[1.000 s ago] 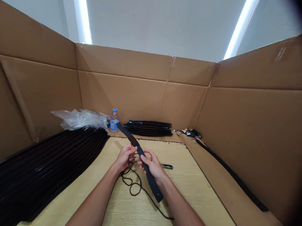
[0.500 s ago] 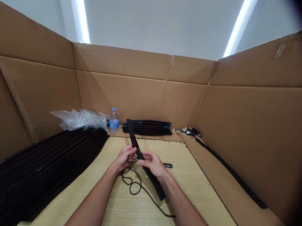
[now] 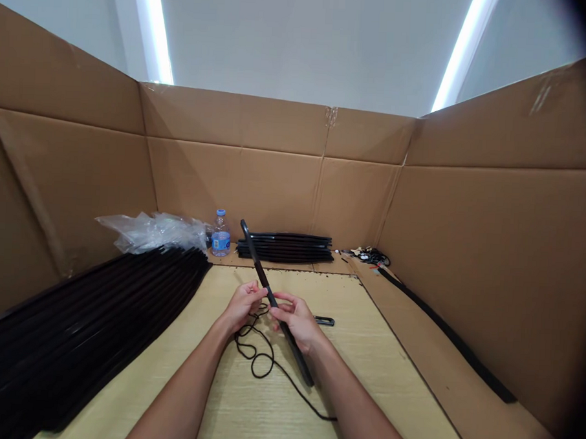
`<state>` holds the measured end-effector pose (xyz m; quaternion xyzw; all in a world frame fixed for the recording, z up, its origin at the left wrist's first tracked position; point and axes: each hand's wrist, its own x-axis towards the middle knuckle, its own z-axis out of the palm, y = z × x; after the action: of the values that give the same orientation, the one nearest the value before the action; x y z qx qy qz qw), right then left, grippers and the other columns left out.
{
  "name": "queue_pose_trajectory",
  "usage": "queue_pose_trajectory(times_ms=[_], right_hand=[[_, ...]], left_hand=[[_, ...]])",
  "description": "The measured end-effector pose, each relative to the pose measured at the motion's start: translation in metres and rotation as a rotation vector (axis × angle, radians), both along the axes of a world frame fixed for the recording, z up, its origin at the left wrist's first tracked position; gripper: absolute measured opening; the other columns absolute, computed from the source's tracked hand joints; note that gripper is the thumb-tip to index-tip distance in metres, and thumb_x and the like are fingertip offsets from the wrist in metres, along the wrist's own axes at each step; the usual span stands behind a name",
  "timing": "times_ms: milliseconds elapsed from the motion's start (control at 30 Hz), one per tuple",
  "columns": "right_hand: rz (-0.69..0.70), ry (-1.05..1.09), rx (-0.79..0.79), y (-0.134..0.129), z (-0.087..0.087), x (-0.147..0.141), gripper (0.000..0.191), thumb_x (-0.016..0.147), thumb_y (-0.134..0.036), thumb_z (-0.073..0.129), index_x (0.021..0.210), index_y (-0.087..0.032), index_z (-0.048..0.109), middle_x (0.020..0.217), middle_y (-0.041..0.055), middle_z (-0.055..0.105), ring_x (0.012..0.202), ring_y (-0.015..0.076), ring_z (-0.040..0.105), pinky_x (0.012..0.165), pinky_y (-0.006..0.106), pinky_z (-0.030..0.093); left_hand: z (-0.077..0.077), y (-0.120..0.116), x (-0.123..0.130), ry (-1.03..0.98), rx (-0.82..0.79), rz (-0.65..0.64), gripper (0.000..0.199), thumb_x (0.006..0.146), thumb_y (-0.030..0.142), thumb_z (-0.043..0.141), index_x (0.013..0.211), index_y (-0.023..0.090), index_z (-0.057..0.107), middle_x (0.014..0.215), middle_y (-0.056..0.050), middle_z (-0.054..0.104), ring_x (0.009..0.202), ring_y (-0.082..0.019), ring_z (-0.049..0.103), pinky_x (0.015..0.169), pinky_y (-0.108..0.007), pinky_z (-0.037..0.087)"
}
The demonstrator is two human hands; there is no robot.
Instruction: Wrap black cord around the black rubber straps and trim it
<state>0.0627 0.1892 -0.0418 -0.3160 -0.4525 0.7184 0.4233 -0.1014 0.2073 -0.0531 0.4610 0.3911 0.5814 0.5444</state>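
Observation:
A black strip (image 3: 294,350) is held above the board by both hands, tilted with its curled far end up and to the left. My left hand (image 3: 244,306) pinches it near the middle from the left side. Just to the right, my right hand (image 3: 296,320) grips the same strip between thumb and fingers. Below the hands a thin black cord (image 3: 261,376) lies in loops on the board. Beside my right hand is a small dark tool (image 3: 325,321), its other part hidden behind the hand.
Long black strips (image 3: 98,327) cover the left side, with clear plastic bags (image 3: 159,233) behind them. A water bottle (image 3: 221,234) and a stack of black strips (image 3: 286,248) stand at the back. Another strip (image 3: 455,343) lies right. Cardboard walls (image 3: 275,180) surround the board (image 3: 364,378).
The held strip has turned about its length, from its flat face to its narrow edge, and its far end now looks curled. Both hands have stayed nearly in place.

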Motion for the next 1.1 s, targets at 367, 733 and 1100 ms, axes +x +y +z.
queue_pose_trajectory(times_ms=[367, 733, 1100], right_hand=[[0.119, -0.074, 0.153, -0.001, -0.003, -0.001, 0.084, 0.054, -0.046, 0.081, 0.123, -0.022, 0.039, 0.091, 0.0033, 0.067, 0.048, 0.006, 0.054, 0.038, 0.015, 0.039], [0.105, 0.057, 0.006, 0.005, -0.001, -0.002, 0.075, 0.062, -0.042, 0.075, 0.128, -0.019, 0.049, 0.079, 0.0016, 0.065, 0.052, 0.003, 0.05, 0.045, 0.014, 0.035], [0.137, -0.067, 0.142, -0.008, 0.002, 0.003, 0.071, 0.046, -0.041, 0.086, 0.1, -0.02, 0.044, 0.081, -0.0042, 0.059, 0.057, 0.0063, 0.056, 0.046, 0.02, 0.047]], left_hand=[[0.001, 0.0, -0.002, -0.089, 0.02, -0.029, 0.054, 0.062, 0.042, 0.081, 0.065, 0.019, 0.032, 0.047, 0.013, 0.023, 0.04, -0.002, 0.015, 0.039, -0.017, 0.011], [0.001, 0.003, -0.004, -0.096, -0.018, -0.019, 0.054, 0.058, 0.047, 0.082, 0.067, 0.018, 0.038, 0.049, 0.013, 0.022, 0.041, -0.001, 0.013, 0.039, -0.018, 0.007], [0.004, -0.002, -0.006, -0.077, -0.009, -0.086, 0.052, 0.057, 0.039, 0.083, 0.062, 0.017, 0.036, 0.047, 0.012, 0.025, 0.039, -0.001, 0.016, 0.039, -0.018, 0.008]])
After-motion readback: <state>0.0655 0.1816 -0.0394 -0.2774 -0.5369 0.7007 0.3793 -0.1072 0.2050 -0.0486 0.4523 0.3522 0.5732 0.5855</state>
